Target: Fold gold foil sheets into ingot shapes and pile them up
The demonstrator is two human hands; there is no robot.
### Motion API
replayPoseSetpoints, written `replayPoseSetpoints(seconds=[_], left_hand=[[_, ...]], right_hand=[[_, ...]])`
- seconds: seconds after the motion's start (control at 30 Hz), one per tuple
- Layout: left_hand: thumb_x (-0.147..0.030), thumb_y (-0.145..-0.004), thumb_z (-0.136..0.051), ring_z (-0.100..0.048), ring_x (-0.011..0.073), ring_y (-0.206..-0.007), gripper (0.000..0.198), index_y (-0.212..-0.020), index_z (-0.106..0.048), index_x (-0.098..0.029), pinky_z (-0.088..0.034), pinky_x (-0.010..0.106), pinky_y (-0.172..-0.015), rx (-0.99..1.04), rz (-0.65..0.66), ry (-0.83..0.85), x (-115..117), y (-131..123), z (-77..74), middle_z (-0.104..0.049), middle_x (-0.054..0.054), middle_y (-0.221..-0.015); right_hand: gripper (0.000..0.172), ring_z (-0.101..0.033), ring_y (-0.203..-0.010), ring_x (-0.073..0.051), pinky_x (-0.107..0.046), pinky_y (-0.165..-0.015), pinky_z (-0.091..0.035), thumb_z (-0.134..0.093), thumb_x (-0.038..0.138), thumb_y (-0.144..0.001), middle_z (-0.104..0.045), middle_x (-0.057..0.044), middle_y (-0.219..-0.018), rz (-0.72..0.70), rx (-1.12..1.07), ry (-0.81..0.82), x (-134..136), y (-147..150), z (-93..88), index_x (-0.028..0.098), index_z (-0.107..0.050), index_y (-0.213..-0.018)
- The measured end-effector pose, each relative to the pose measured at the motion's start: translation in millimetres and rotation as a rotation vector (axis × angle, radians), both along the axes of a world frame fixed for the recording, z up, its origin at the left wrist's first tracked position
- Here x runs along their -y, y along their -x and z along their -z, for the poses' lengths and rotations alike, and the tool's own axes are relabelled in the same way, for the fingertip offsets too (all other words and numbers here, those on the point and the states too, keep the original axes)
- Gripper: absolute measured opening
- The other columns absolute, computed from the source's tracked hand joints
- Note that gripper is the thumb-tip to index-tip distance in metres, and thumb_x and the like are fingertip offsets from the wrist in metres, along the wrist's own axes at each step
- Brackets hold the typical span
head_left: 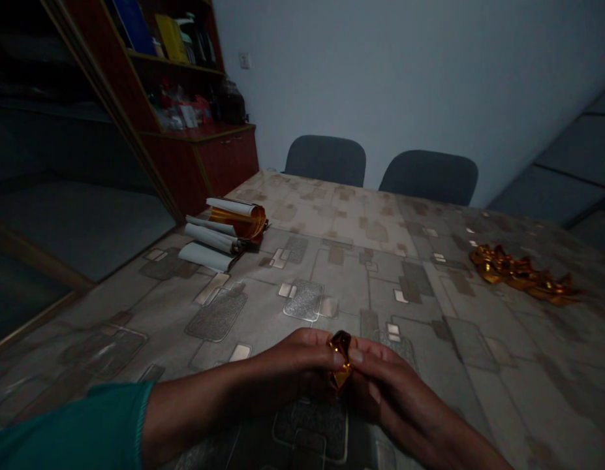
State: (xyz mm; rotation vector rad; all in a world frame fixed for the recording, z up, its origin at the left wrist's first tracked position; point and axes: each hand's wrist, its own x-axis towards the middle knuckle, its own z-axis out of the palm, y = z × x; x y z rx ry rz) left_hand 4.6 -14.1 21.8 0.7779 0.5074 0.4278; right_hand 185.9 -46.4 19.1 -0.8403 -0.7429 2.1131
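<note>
Between my two hands, over the near part of the table, is a small folded piece of shiny gold foil paper. My left hand grips it from the left, thumb lying on the foil. From the other side my right hand pinches its edge between thumb and fingers. The lower fingers of both hands are partly in shadow. Several folded gold foil pieces lie in a row at the right of the table. Stacks of curled foil paper sheets, pale on one side and gold on the other, rest at the left.
A patterned tablecloth covers the table. Two grey chairs stand at the far edge, before a pale wall. At the far left is a red-brown cabinet whose shelves hold folders and bags. The room is dim.
</note>
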Motion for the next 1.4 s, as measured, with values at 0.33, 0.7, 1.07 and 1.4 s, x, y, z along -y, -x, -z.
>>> replayPoseSetpoints(seconds=[0.33,0.7,1.07,1.4], left_hand=[[-0.035,-0.086,-0.063,-0.063,0.0168,-0.082,0.031,-0.100,-0.069,-0.009,-0.045,0.027,-0.078,0.118,-0.005,0.218,-3,5,3.9,-0.069,0.010,-0.092],[-0.026,-0.083,-0.068,-0.064,0.0171,-0.085,0.020,-0.095,-0.069,-0.010,-0.045,0.030,-0.084,0.145,-0.034,0.203,-5,5,0.6,-0.069,0.010,-0.097],[-0.028,-0.082,-0.071,-0.063,0.0151,-0.080,0.023,-0.096,-0.071,-0.010,-0.045,0.024,-0.073,0.106,0.039,0.223,-5,7,-1.8,-0.068,0.008,-0.091],[-0.027,-0.080,-0.067,-0.061,0.0138,-0.076,0.026,-0.100,-0.068,-0.010,-0.043,0.023,-0.065,0.154,0.059,0.336,-4,7,2.9,-0.066,0.007,-0.092]], right_hand=[[0.024,-0.050,-0.061,-0.008,-0.018,-0.059,-0.043,-0.080,0.034,-0.079,-0.061,-0.003,-0.077,0.037,-0.015,0.053,-2,-3,-9.4,0.013,-0.073,-0.087],[0.029,-0.057,-0.071,-0.011,-0.019,-0.065,-0.047,-0.085,0.034,-0.072,-0.066,-0.005,-0.086,0.076,-0.049,0.080,-2,-2,-14.0,0.013,-0.075,-0.090],[0.028,-0.038,-0.053,-0.006,-0.016,-0.050,-0.031,-0.076,0.040,-0.084,-0.052,0.003,-0.065,0.004,0.019,-0.034,0,-2,-8.4,0.015,-0.065,-0.081],[0.038,-0.018,-0.044,-0.005,-0.019,-0.042,-0.017,-0.075,0.052,-0.081,-0.038,0.009,-0.052,0.038,0.076,-0.071,2,1,-4.2,0.017,-0.063,-0.080]])
